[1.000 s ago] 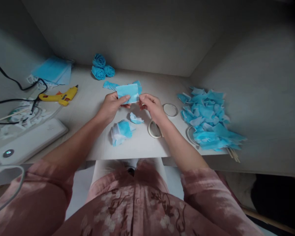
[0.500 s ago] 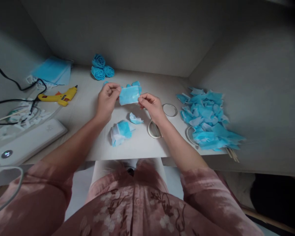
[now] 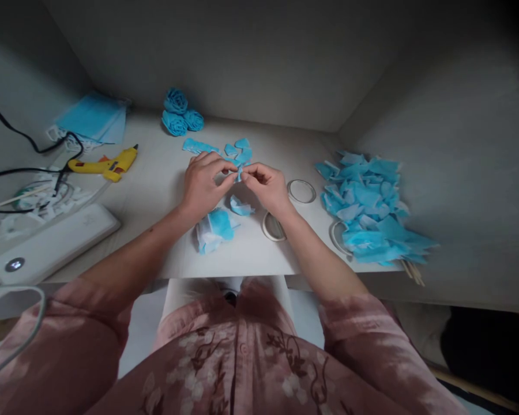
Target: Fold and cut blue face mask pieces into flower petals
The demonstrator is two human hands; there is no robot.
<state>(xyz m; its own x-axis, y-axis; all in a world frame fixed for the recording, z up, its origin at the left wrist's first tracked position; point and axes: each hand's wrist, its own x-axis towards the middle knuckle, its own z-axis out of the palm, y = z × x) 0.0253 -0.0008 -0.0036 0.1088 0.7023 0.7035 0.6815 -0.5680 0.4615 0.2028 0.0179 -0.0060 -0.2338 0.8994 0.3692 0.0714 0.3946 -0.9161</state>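
My left hand (image 3: pixel 207 180) and my right hand (image 3: pixel 266 183) meet over the middle of the table, fingertips pinched together. Between them is a small light-blue fabric piece (image 3: pixel 239 173), now bunched or folded and mostly hidden by the fingers. Just beyond lie several cut blue petal pieces (image 3: pixel 242 151) and a flat blue strip (image 3: pixel 199 145). Closer to me are a curled blue-and-white scrap (image 3: pixel 241 206) and a crumpled blue-and-white bundle (image 3: pixel 216 229). Two pale loops, possibly scissor handles (image 3: pixel 301 191), are beside my right wrist.
Three blue fabric roses (image 3: pixel 175 112) stand at the back. A yellow glue gun (image 3: pixel 112 166), blue face masks (image 3: pixel 93 118), black cables and a white power bank (image 3: pixel 58 242) occupy the left. A heap of blue fabric pieces (image 3: pixel 363 199) and wooden sticks (image 3: pixel 412 271) lie right.
Held spread flat between both hands before, the blue piece is now bunched at the fingertips. My left hand has moved right, bringing the two hands together.
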